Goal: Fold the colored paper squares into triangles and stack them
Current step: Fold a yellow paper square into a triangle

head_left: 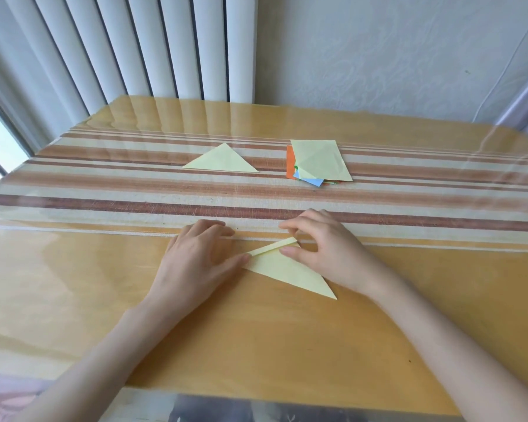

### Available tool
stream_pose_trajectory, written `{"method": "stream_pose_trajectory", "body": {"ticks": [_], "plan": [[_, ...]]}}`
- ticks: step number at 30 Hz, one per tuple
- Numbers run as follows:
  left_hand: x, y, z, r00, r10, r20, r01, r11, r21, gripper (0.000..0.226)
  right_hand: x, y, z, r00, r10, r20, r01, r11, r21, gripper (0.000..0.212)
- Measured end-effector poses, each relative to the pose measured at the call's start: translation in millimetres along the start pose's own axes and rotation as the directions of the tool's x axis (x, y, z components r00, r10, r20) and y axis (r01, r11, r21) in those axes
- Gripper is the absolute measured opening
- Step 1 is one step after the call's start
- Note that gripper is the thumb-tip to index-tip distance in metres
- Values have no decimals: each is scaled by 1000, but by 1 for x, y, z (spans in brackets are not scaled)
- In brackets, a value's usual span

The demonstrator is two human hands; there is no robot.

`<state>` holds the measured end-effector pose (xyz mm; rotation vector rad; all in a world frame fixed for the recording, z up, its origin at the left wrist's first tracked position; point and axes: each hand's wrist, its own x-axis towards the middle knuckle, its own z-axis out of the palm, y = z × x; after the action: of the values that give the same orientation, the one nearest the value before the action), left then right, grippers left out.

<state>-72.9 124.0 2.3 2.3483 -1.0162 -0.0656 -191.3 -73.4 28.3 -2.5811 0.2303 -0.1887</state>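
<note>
I log the yellow paper (pixel 287 271) near-centre on the desk (pixel 73 284), left hand (pixel 201 254) flat and unclenched, pinning its left end, while the right hand (pixel 323 248) pinches the far fold edge, presumably aligning corners before creasing; finished triangle (pixel 221 161) and unfolded pile (pixel 317 161) wait far.

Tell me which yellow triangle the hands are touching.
The near triangle, touched by the left hand and right hand; the far triangle lies alone on the striped cloth.

Pale yellow folded triangle (pixel 290 271) near; another pale yellow triangle (pixel 221 161) far. Paper stack (pixel 317 161): yellow top, orange, blue, green edges. Tabletop (pixel 256 330) orange-tan; brown-and-cream striped cloth (pixel 104 190).
</note>
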Motion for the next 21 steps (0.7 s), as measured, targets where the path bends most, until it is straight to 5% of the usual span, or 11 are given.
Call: {"method": "stream_pose_trajectory", "body": {"ticks": [4,11,13,17,19,21], "plan": [[11,-5,3,1000,13,5,-13,1000,-20,59,13,10,12,999,-41,1,41,999,22,34],[10,-4,2,998,55,1,-55,989,-141,46,17,14,19,970,-144,-197,155,987,42,8],[11,2,-1,1000,4,-15,-8,961,-277,31,14,10,14,967,-109,-231,136,985,104,7],[15,11,-10,984,-170,58,152,612,-776,13,6,0,5,987,58,-152,5,923,384,8],[17,12,-13,973,-207,103,192,480,-856,13,3,-3,-1,997,81,-12,-62,848,527,7],[18,12,-13,971,-203,125,207,456,-866,12,0,-5,-6,987,49,151,-127,811,571,11]]}}
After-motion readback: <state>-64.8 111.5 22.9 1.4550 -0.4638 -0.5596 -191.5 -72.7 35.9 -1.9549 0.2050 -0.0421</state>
